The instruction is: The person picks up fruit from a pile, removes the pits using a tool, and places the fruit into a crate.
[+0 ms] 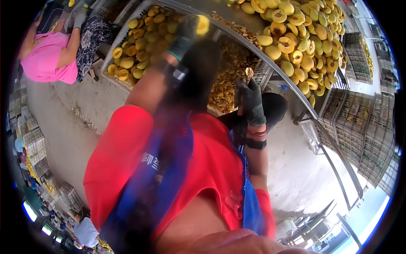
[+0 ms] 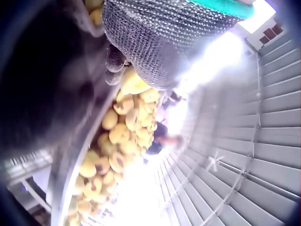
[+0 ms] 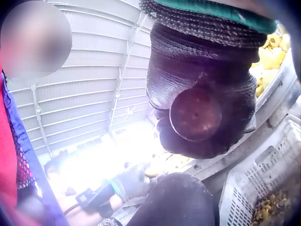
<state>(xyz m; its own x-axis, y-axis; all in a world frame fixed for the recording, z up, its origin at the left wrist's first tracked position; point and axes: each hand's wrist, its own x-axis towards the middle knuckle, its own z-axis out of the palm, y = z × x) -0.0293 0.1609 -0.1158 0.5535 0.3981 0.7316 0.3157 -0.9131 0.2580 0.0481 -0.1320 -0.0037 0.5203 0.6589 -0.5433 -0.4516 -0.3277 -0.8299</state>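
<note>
Works between a long, grey, metal-rimmed desk (image 1: 274, 63) and two plastic containers. On the desk, a broad heap of cut yellow fruit (image 1: 304, 38), many pieces with hollow brown centres. Along the near side of the rim, a white crate (image 1: 119, 38) full of more yellow halves; next to it, a white slatted basket (image 3: 244, 183) of brown and yellow scraps.

Keeps the hands apart, both in dark knitted gloves. Has the left hand (image 1: 182, 42) raised over the edge of the crate, gripping one smooth yellow fruit half (image 1: 203, 24) at the fingers. Has the right hand (image 1: 252, 100) beside the basket, clamped round a reddish-brown, round-ended object (image 3: 195, 114); full shape hidden in the glove. Shows, just above the right fingers, a small tan piece with a brown centre (image 1: 249, 72); cannot tell its support.
</note>
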